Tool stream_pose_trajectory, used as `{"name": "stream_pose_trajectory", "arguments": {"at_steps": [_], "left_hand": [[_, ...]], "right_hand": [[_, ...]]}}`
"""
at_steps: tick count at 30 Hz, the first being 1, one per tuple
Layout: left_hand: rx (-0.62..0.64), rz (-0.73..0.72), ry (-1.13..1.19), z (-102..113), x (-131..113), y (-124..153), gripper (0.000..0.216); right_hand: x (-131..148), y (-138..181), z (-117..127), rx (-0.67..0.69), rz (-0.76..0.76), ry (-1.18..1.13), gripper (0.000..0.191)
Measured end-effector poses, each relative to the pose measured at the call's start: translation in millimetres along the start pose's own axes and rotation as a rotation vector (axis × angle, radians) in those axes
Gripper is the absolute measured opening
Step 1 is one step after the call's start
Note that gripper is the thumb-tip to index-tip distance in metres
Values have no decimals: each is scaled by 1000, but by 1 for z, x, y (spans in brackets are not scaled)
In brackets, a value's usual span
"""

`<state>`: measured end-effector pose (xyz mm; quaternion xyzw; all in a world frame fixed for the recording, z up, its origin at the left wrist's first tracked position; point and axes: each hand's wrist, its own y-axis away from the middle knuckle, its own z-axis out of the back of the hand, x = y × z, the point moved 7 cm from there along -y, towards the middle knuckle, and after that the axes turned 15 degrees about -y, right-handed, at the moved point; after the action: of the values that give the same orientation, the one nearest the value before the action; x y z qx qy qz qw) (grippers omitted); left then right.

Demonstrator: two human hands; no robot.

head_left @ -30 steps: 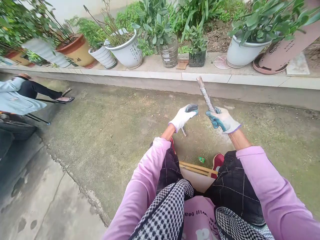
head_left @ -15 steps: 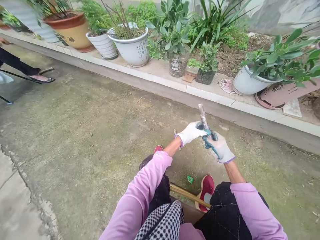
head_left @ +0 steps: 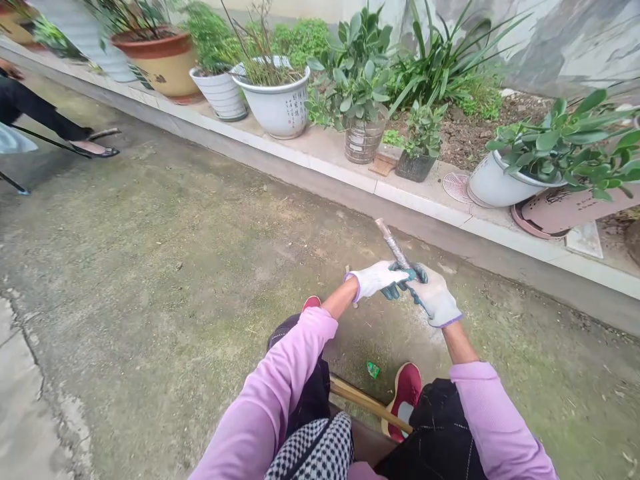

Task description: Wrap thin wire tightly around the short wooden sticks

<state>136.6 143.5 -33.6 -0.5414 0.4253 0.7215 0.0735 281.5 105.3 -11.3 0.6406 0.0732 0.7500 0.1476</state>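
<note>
My right hand [head_left: 434,297], in a white glove with blue-green fingers, is closed round the lower end of a short grey rough stick [head_left: 393,244] that points up and to the left. My left hand [head_left: 376,278], gloved the same way, is closed against the stick right beside the right hand. A thin sliver shows past the left wrist; I cannot make out what it is. Both hands hover over the mossy concrete ground in front of my knees. My red shoes [head_left: 407,392] rest below them.
A low concrete ledge [head_left: 320,157] carries several potted plants, among them a white pot [head_left: 277,103] and an orange pot [head_left: 160,60]. Another person's leg and sandal [head_left: 95,150] reach in at the far left. A wooden stick [head_left: 365,402] and a green scrap [head_left: 373,369] lie near my feet.
My left hand has come across to the stick and closed on it beside the right hand. The stick has tipped further to the left. My view has swung right and down.
</note>
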Motion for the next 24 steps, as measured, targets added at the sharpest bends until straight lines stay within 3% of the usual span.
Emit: {"name": "stream_pose_trajectory", "arguments": {"at_steps": [4,7,11,16,18,21,24], "left_hand": [[-84,85,-117,17,-5,7,20],[-87,4,-46,24,-24,7,16],[-46,-45,64,8,-37,3,21],[25,-40,33,-17,-33,0,23],[-35,-24,13,-8,-29,0,18],[-154,-16,-17,16,-20,0,12],[-139,-15,-38,29,-6,-5,11]], "right_hand": [[-13,-2,15,-57,-90,-144,49],[-16,-1,32,-127,-94,-229,55],[-18,8,49,-169,-108,-275,55],[-17,11,62,-192,-120,-310,58],[-16,9,58,-139,-119,-355,59],[-17,8,41,47,-154,-451,61],[-17,12,22,282,-206,-455,60]]}}
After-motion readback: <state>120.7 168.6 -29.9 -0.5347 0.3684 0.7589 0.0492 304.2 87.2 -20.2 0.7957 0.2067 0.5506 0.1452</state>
